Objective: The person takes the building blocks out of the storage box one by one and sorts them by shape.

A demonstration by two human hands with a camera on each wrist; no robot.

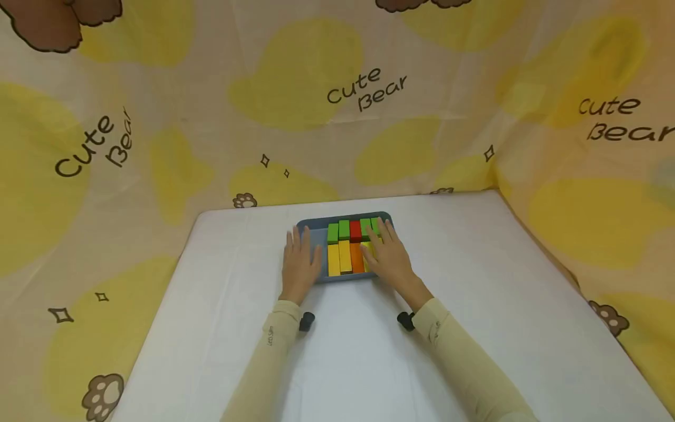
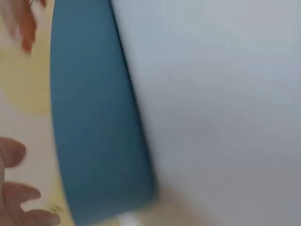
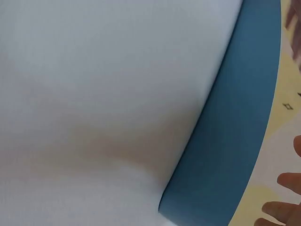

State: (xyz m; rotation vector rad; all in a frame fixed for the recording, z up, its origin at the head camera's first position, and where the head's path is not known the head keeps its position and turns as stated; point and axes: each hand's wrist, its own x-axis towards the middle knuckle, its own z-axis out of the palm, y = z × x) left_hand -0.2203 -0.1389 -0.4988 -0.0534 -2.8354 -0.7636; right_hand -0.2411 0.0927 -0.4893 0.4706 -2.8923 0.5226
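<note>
A blue-grey tray point(image 1: 318, 278) lies on the white table with two rows of rectangular blocks in it. In the back row are green blocks point(image 1: 333, 233) and a red block point(image 1: 355, 231); the front row has yellow blocks point(image 1: 334, 259) and an orange block point(image 1: 357, 258). My left hand point(image 1: 300, 264) is over the tray's left end, its fingers extended. Over the right end is my right hand point(image 1: 390, 258), fingers spread, hiding some of the blocks. Both wrist views show the tray's outer wall point(image 2: 99, 113) up close, with fingertips point(image 3: 282, 209) above its rim.
White cloth covers the table point(image 1: 348, 351). Behind it and along both sides hangs a yellow-patterned fabric point(image 1: 306, 76) printed with bear lettering and paw prints. Small black devices point(image 1: 405, 320) sit at both wrists.
</note>
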